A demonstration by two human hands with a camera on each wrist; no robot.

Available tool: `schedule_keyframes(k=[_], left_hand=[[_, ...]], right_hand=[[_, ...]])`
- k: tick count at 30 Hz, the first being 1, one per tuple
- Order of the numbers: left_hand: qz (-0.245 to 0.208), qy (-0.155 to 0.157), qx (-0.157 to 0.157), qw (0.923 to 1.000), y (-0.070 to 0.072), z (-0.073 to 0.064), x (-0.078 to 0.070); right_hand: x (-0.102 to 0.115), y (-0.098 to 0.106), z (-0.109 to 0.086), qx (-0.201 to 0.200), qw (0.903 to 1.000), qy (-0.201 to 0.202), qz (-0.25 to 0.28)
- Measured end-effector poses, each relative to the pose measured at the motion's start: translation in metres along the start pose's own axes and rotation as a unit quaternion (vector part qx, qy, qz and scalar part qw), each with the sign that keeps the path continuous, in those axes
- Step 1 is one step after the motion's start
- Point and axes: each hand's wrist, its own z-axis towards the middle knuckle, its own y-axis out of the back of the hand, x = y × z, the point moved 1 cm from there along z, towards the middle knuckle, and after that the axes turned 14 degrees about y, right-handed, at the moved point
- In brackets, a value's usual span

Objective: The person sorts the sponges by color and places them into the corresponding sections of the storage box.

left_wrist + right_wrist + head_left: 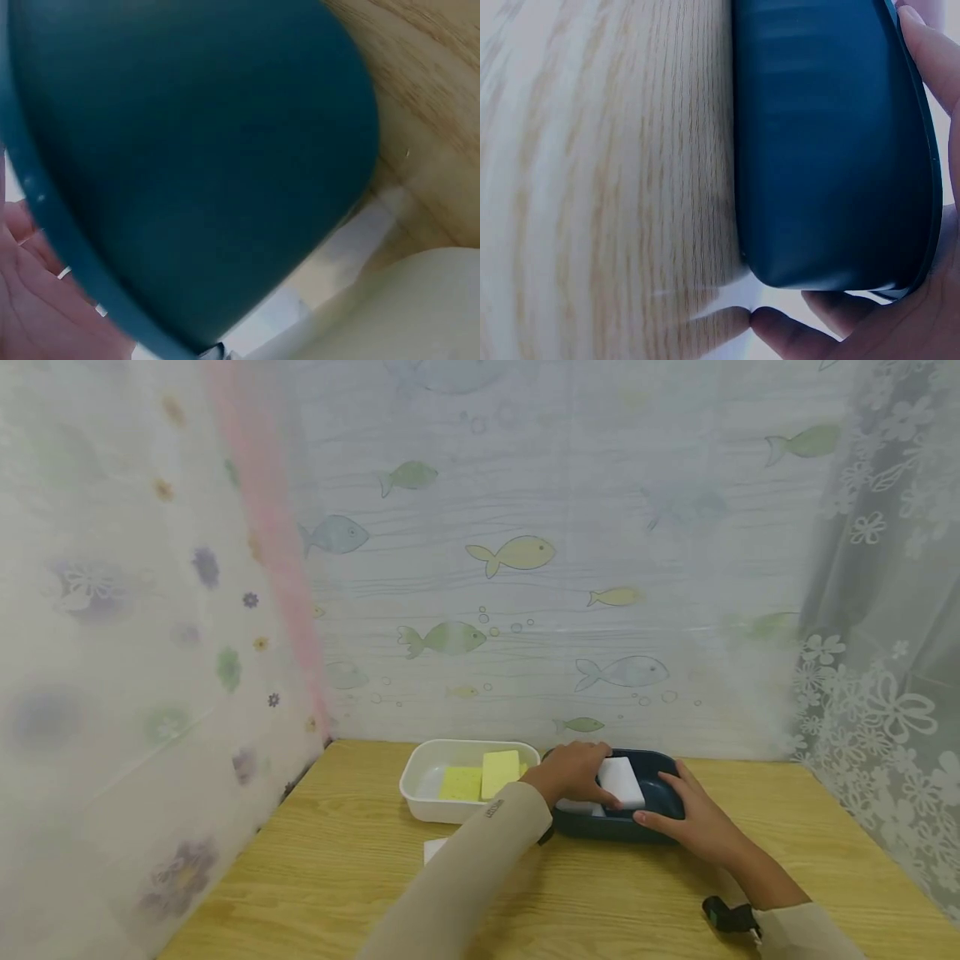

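A white sponge is tilted inside the dark blue basin, between my left hand's thumb and fingers. My left hand reaches over the basin's left part and grips that sponge. Another white piece lies under it at the basin's left end. My right hand holds the basin's right end, thumb at the near rim and fingers around the end. In the right wrist view the basin wall stands beside the thumb. The left wrist view mostly shows the basin's outside, which hides the held sponge.
Left of the basin stands a white tub with yellow sponges in it. A white piece lies on the wooden table, partly behind my left sleeve. A patterned curtain hangs behind the table.
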Motion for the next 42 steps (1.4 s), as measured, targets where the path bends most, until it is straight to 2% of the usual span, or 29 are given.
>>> schedule_keyframes(k=[21, 27, 31, 37, 40, 42], left_hand=[[0.078, -0.001, -0.03, 0.9965, -0.017, 0.003, -0.002], [0.068, -0.009, -0.029, 0.9972, -0.01, 0.0, -0.004], [0.058, -0.018, -0.031, 0.9976, -0.003, -0.003, 0.0], [0.06, -0.016, -0.024, 0.9978, 0.007, -0.005, 0.005], [0.067, -0.022, -0.01, 0.9975, 0.007, -0.006, 0.005], [0.059, -0.02, 0.012, 0.998, 0.004, -0.007, 0.004]], right_hand=[[-0.003, -0.001, 0.0, -0.001, 1.0, -0.001, 0.002], [-0.003, 0.0, 0.0, 0.001, 1.0, -0.005, -0.003], [-0.002, -0.001, 0.0, 0.005, 0.9999, -0.008, -0.003], [-0.002, 0.001, -0.001, 0.006, 1.0, -0.004, -0.007], [-0.001, 0.001, -0.002, 0.004, 0.9999, -0.002, -0.011], [-0.001, 0.001, -0.001, 0.003, 0.9999, 0.0, -0.012]])
